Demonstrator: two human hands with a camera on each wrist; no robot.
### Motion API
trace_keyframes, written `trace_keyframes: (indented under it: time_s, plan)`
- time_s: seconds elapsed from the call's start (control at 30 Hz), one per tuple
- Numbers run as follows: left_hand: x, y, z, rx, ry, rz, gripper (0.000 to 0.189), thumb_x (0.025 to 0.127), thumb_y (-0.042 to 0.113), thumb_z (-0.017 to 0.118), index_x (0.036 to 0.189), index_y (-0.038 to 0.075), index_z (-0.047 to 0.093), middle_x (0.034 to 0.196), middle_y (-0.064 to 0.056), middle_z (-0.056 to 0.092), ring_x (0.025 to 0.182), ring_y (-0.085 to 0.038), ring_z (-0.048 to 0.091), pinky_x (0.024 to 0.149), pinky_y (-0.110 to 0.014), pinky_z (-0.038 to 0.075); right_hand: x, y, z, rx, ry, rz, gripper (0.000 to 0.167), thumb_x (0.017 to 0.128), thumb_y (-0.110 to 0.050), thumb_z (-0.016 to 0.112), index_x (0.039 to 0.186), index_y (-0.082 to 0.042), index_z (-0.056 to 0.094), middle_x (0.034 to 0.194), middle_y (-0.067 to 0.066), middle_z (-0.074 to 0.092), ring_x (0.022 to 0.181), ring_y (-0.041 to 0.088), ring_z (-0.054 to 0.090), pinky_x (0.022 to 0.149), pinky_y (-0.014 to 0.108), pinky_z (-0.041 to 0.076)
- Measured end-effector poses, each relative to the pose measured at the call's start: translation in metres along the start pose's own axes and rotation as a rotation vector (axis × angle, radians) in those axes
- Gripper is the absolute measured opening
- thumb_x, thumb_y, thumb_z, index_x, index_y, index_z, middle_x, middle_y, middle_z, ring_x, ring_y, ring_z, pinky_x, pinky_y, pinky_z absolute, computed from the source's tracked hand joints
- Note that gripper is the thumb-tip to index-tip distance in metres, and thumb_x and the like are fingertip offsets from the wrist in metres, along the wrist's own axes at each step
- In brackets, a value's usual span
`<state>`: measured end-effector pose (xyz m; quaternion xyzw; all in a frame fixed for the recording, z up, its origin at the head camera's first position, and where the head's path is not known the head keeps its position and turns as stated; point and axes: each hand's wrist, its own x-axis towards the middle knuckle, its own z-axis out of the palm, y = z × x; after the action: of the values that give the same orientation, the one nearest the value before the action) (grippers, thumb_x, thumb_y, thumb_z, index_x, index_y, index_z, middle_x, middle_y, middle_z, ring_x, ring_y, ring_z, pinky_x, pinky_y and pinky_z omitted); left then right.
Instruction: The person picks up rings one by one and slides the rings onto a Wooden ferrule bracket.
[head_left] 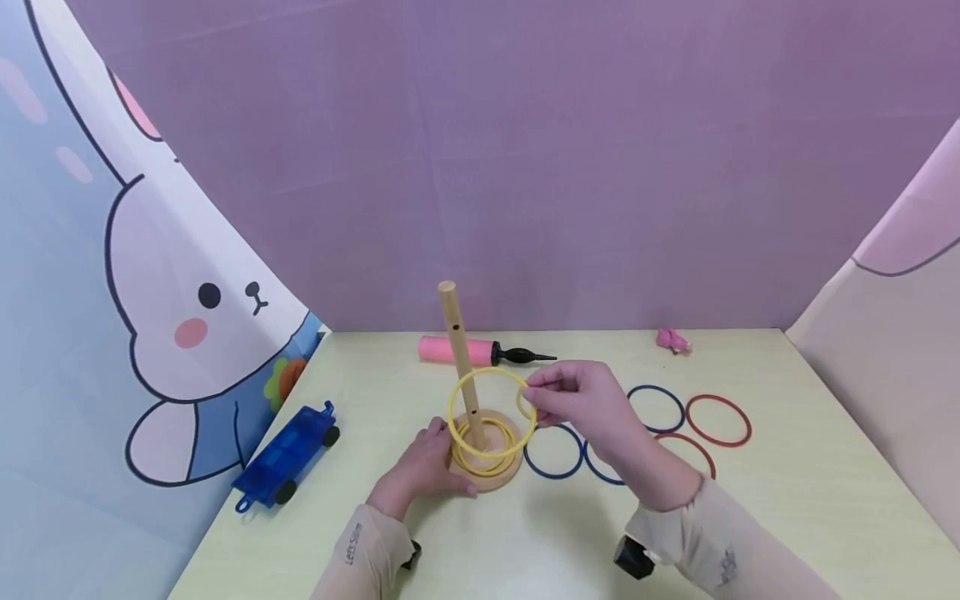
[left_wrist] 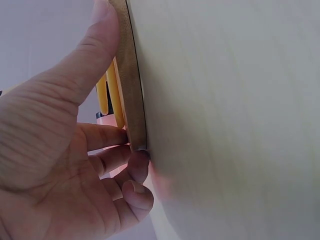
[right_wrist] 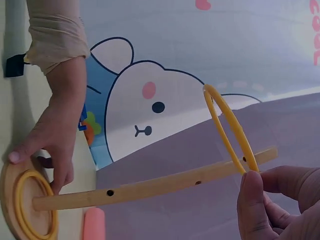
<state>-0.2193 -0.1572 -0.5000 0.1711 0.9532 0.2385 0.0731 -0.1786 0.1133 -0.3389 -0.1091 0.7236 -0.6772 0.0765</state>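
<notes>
Nearest: beige cloth sleeves (head_left: 742, 542), creased at the cuffs, over a pale tabletop (head_left: 787, 500) w/ faint grainy streaks. L hand (head_left: 420, 467) grips the flat, smooth-edged round base (left_wrist: 131, 95), thumb & fingertips on its rim. Thin yellow rings (right_wrist: 55, 220), glossy, prob. plastic, lie on the base around the foot of a straight, light-wood post (right_wrist: 145, 187), cylindrical w/ small dark holes along it. R hand (head_left: 581, 404) pinches another yellow ring (right_wrist: 233, 121) btwn thumb & fingers, held up near the post's top end; can't tell if it's around the post or just beside it. Off to L, a translucent blue wagon (head_left: 288, 454), boxy, w/ black wheels & a loop at one end. To R, flat on the table, slim blue rings (head_left: 553, 477) & red rings (head_left: 723, 444), some partly hidden by the R arm. Further back, a pink tube-shaped pump (head_left: 438, 348) w/ tapered black nozzle, plus a small lumpy pink item (head_left: 672, 340). Behind all, purple fabric backdrop (head_left: 562, 167), lightly creased, & a rabbit print (head_left: 180, 333) at L.
</notes>
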Motion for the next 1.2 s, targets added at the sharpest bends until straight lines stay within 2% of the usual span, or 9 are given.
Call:
trace_keyframes:
  time_s: [0.23,0.37,0.5,0.8,1.0,1.2]
  plan:
    - [0.001,-0.003,0.003,-0.024,-0.004,-0.018,0.117,0.057,0.053,0.089,0.15,0.008,0.036,0.138,-0.015,0.042,0.118,-0.034,0.045,0.101,-0.051,0.04,0.007,-0.018,0.005,-0.002,-0.002,-0.035,0.021,0.087,-0.006,0.071,0.101,0.009,0.067,0.082,0.01,0.069,0.069,0.019,0.065,0.068,0.033,0.058]
    - [0.003,-0.004,0.004,-0.003,-0.017,-0.018,0.117,0.057,0.055,0.088,0.15,0.009,0.035,0.131,-0.012,0.044,0.112,-0.03,0.046,0.099,-0.048,0.042,0.012,-0.031,0.007,-0.004,0.013,-0.052,0.019,0.088,-0.006,0.071,0.1,0.008,0.068,0.084,0.01,0.069,0.068,0.019,0.065,0.068,0.033,0.058]
    - [0.003,-0.004,0.004,0.026,-0.025,-0.02,0.118,0.058,0.056,0.088,0.149,0.003,0.036,0.12,-0.009,0.045,0.104,-0.025,0.046,0.095,-0.046,0.044,0.016,-0.044,0.008,0.036,0.022,-0.076,0.02,0.088,-0.006,0.07,0.102,0.009,0.067,0.087,0.011,0.069,0.068,0.019,0.064,0.068,0.034,0.058]
    - [0.002,0.002,0.002,0.01,-0.033,-0.032,0.115,0.06,0.052,0.088,0.149,0.002,0.035,0.123,-0.009,0.045,0.106,-0.026,0.046,0.096,-0.047,0.044,0.024,-0.071,0.01,0.029,0.051,-0.092,0.018,0.09,-0.011,0.07,0.103,0.002,0.069,0.096,0.016,0.068,0.078,0.024,0.068,0.075,0.037,0.058]
    - [0.002,0.004,0.0,0.011,-0.029,-0.037,0.114,0.061,0.05,0.089,0.149,0.001,0.036,0.122,-0.009,0.046,0.106,-0.025,0.046,0.095,-0.047,0.044,0.033,-0.077,0.012,0.091,0.076,-0.127,0.019,0.09,-0.008,0.07,0.104,0.005,0.068,0.091,0.016,0.067,0.073,0.02,0.067,0.073,0.035,0.058]
    - [0.003,0.002,0.002,0.017,-0.031,-0.032,0.114,0.061,0.052,0.088,0.148,0.0,0.036,0.121,-0.009,0.046,0.106,-0.026,0.047,0.096,-0.047,0.045,0.044,-0.075,0.014,0.143,0.121,-0.118,0.021,0.089,-0.007,0.07,0.104,0.007,0.067,0.087,0.016,0.065,0.068,0.017,0.066,0.069,0.032,0.058]
